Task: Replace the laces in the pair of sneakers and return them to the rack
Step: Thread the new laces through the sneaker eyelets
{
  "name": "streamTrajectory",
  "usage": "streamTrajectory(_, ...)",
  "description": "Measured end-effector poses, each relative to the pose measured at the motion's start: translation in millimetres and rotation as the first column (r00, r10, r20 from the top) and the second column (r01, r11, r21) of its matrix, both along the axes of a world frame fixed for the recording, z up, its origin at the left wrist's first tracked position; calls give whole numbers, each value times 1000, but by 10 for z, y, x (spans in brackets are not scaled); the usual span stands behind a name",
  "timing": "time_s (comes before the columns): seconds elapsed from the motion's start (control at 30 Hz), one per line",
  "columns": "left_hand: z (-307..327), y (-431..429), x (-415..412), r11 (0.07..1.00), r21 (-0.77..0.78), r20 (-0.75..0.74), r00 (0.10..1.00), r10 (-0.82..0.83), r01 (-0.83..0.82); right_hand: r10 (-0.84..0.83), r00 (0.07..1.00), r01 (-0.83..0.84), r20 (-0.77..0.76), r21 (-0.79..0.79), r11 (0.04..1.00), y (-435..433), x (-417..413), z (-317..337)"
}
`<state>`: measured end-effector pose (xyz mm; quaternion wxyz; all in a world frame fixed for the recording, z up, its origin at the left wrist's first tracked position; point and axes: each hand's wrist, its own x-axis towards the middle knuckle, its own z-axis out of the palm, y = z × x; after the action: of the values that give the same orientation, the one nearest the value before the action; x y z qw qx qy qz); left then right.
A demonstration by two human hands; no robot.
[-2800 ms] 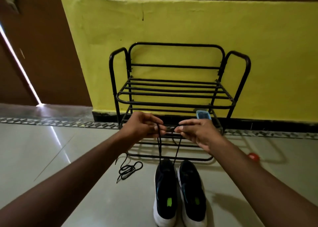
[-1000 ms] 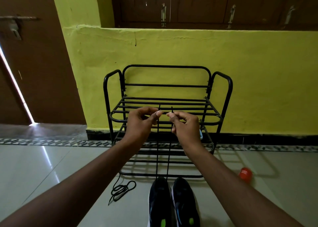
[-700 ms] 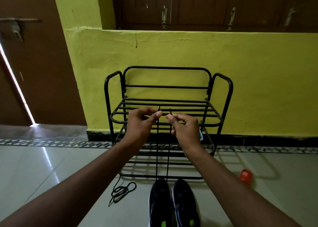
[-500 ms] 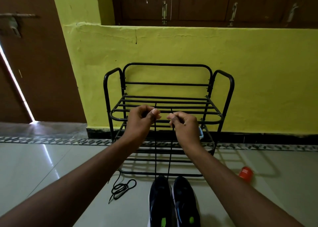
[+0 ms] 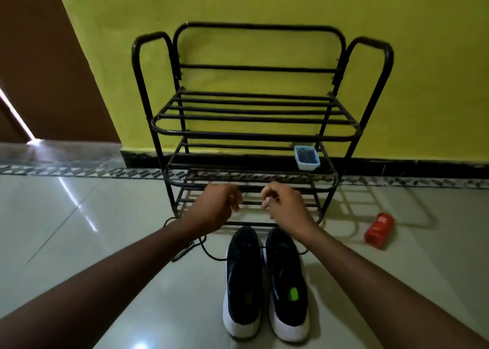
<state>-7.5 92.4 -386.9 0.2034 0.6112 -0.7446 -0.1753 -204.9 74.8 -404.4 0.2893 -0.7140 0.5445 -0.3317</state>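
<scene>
Nearby: red bottle (image 5: 379,231) on floor (image 5: 79,229), blue tub (image 5: 306,157) on rack (image 5: 254,135).

Yellow wall (image 5: 264,2), glossy pale floor (image 5: 79,216), brown door (image 5: 53,71) at left.

Hands: the left hand (image 5: 217,208) and right hand (image 5: 284,206) have dropped from the upper level of the rack (image 5: 254,134) to just above the sneakers (image 5: 244,269).
Lace: the lace (image 5: 211,254) is no longer stretched taut upward and now sags slack beside the shoes.

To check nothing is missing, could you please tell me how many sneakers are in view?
2. The left sneaker stands on the floor before the rack, toes toward it; the right sneaker stands close beside it. None shows on the rack.
</scene>
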Motion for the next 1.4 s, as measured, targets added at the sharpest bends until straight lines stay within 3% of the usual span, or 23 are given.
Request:
streamTrajectory(0.2,-866,3,30,977,192,320,934,-156,98,112,926,-52,-359,174,983,-16,18,-797)
streamTrajectory(0.37,-1286,10,-31,972,226,437,885,-159,63,186,860,-85,-475,226,970,-25,71,-1158)
streamTrajectory(0.63,-1453,-22,23,971,235,428,894,-134,33,179,866,-104,-467,183,978,-165,43,-1204)
streamTrajectory(0.93,-1418,42,-202,984,140,594,786,-172,109,168,878,-118,-447,137,983,-73,57,-1140)
streamTrajectory(1.07,-1383,67,-218,984,147,605,777,-170,101,110,910,-80,-400,91,993,-93,0,-1057)
streamTrajectory(1.27,-1404,57,-166,979,190,545,823,-163,68,147,914,-118,-378,100,988,-101,-46,-1041)
streamTrajectory(1.4,-1242,34,-82,988,146,344,939,-4,-50,53,983,-57,-176,-16,998,-79,-86,-959)
